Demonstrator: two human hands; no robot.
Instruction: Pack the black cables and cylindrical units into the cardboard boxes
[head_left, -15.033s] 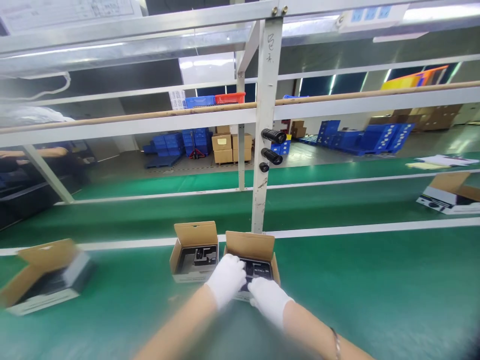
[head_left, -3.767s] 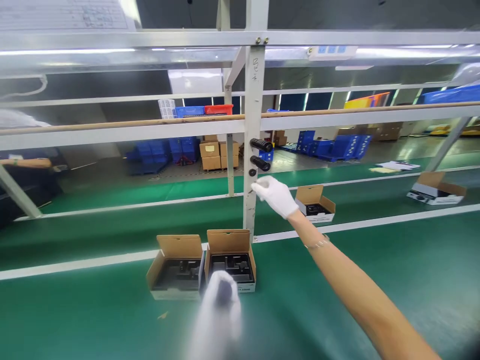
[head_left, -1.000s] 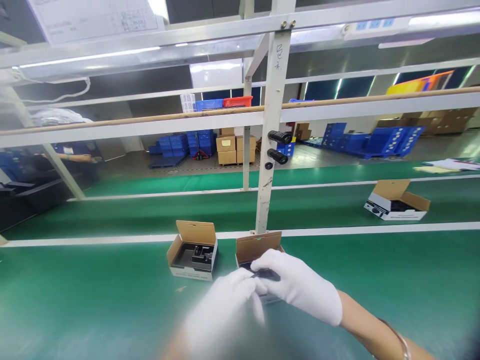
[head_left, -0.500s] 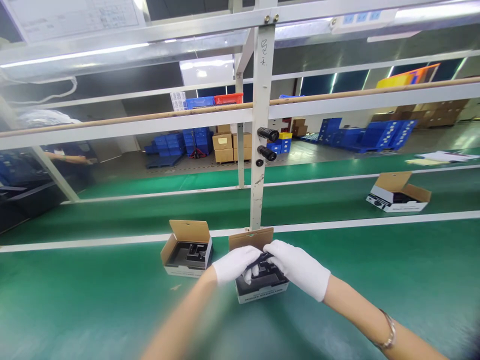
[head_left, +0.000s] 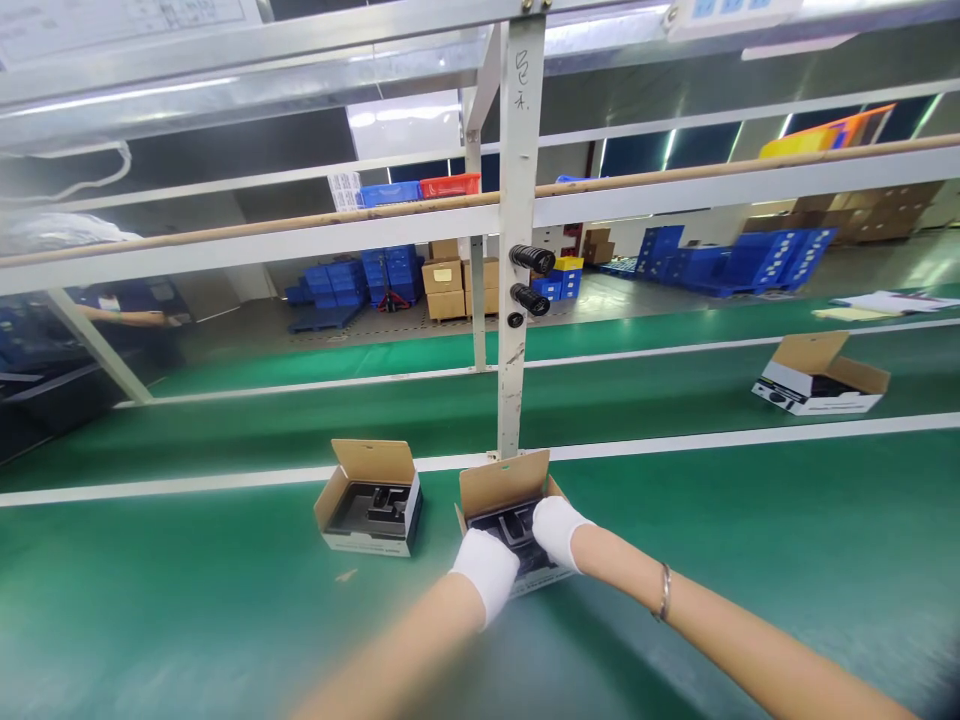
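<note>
I have the left hand at the front left of the near carton, gloved in white, fingers bent down by the black insert; whether they pinch anything I cannot tell. The right hand comes to the same carton from its right side, gloved too, fingers curled in over the insert, their grip hidden from me. That carton lies opened up and slightly turned on the green worktop, at the foot of the white post. I make out a second carton near it on the left, also opened, and a third carton well apart to the right, beyond the white strip.
</note>
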